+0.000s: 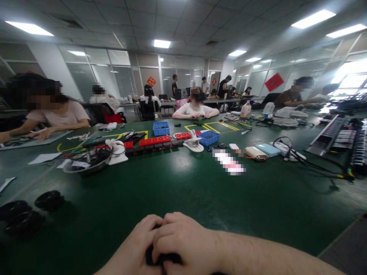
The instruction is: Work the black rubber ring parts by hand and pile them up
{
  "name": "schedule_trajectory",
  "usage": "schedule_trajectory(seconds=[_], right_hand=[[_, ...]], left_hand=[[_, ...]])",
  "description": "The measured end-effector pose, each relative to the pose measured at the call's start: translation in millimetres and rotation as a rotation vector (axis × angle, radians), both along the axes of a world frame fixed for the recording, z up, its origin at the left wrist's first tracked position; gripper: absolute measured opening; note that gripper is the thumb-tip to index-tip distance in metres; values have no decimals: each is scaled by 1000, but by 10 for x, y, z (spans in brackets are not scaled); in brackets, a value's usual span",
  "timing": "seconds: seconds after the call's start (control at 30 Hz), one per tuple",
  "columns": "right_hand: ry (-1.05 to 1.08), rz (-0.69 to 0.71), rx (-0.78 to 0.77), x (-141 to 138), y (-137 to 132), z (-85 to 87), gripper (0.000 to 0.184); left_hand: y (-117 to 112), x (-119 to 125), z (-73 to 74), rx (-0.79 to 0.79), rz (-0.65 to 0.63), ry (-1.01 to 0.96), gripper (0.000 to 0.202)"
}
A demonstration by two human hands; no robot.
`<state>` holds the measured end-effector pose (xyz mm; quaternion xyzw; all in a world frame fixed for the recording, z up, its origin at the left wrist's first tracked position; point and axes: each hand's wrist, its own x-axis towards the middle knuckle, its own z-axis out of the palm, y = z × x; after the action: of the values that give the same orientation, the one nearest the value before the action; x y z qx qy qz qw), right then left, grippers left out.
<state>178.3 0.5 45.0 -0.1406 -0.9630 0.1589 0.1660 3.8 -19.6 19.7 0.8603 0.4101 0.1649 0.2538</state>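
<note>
At the bottom middle, my left hand [137, 242] and my right hand [182, 238] are together, close above the green table [114, 198]. The fingers of my right hand are bent over those of my left hand, and both hands look closed. Something dark shows in the gaps between the fingers, mostly covered, so its kind cannot be made out. Off to the left lie a few round, glossy black things [49, 200], blurred, which look like coils or rings.
Farther across the table are a clear bowl of dark parts [86, 164], a red-and-black strip [155, 141], white clamp stands [193, 142] and blue bins [209, 137]. Power banks [256, 153] and cables [318, 162] lie right. A person in white [189, 110] sits opposite.
</note>
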Motion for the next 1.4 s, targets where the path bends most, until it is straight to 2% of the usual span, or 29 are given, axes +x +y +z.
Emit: schedule_trajectory(seconds=[0.1, 0.17, 0.27, 0.33, 0.47, 0.6, 0.7, 0.87, 0.97, 1.13, 1.27, 1.33, 1.4], right_hand=[[12, 41, 12, -5, -4, 3, 17], [31, 18, 20, -1, -13, 11, 21], [59, -65, 23, 8, -27, 20, 30], [82, -118, 30, 9, -32, 19, 37], [48, -211, 42, 2, -26, -2, 42], [20, -216, 56, -3, -20, -27, 33], [22, -175, 33, -6, -18, -47, 24], [17, -125, 7, -21, -10, -76, 19], [64, -93, 5, -18, 0, -71, 23], [135, -12, -46, 17, 1, -8, 25], [154, 71, -68, 33, -18, 50, 28], [138, 96, -64, 32, -22, 56, 31], [131, 99, -52, 28, -20, 42, 33]], left_hand=[[10, -1, 85, -36, -47, 27, 26], [20, -32, 86, -36, -68, 62, 37], [34, -90, -11, 44, -47, 93, 64], [35, -111, -94, 105, -13, 92, 69], [10, -93, -154, 152, 54, 76, 56], [-7, -46, -74, 75, 63, 74, 26], [-3, -31, -24, 23, 47, 72, 15], [-2, -26, -45, 30, 42, 45, 29], [-16, 5, -47, 40, 75, 29, 28], [-22, 55, 115, -28, 25, 17, 23], [5, 42, 275, -98, -62, 51, 32], [24, 16, 288, -112, -81, 55, 34], [43, -21, 240, -102, -80, 53, 39]])
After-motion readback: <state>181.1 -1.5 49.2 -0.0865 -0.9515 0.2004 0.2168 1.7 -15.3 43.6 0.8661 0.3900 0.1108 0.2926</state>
